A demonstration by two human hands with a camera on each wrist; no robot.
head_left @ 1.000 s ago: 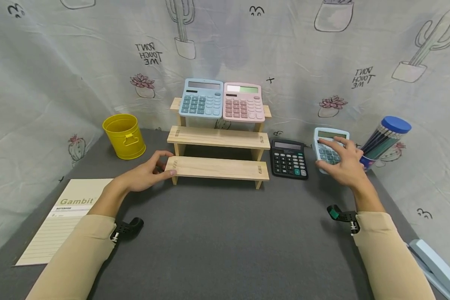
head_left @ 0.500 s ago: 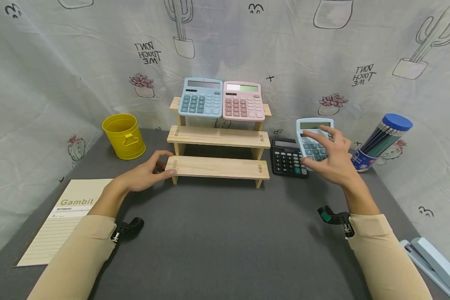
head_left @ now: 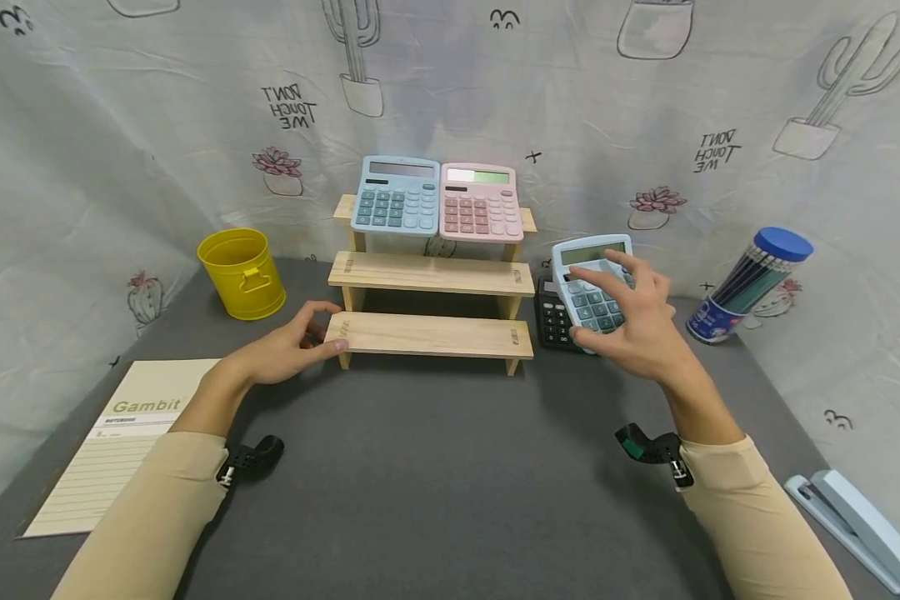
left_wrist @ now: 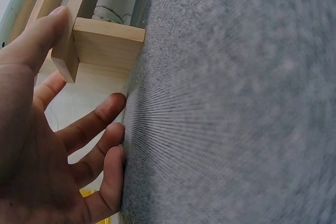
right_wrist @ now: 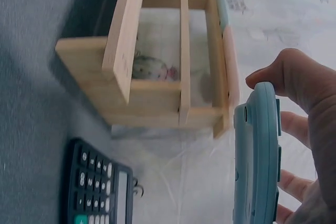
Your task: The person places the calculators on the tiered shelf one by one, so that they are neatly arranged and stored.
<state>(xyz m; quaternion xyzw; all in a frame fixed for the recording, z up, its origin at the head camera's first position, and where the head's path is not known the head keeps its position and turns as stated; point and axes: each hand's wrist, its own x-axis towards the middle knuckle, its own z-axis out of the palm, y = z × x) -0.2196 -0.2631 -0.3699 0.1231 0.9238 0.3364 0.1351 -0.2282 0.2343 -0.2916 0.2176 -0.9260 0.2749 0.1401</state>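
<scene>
My right hand grips a light blue calculator between thumb and fingers, raised off the table and tilted. Its side edge faces the right wrist view, with the thumb at one end. Behind and below it, partly covered, lies a black calculator. My left hand pinches the left end of the bottom step of a three-tier wooden stand; its thumb lies over the board. On the top tier lean another light blue calculator and a pink calculator, side by side.
A yellow bucket stands left of the stand. Beside my left forearm lies a notebook. At right are a blue-lidded pencil tub and a light blue stapler. A printed curtain hangs behind the grey table.
My right hand has lifted the light blue calculator from beside the pencil tub and carried it left, over the black calculator. The left hand stays on the stand.
</scene>
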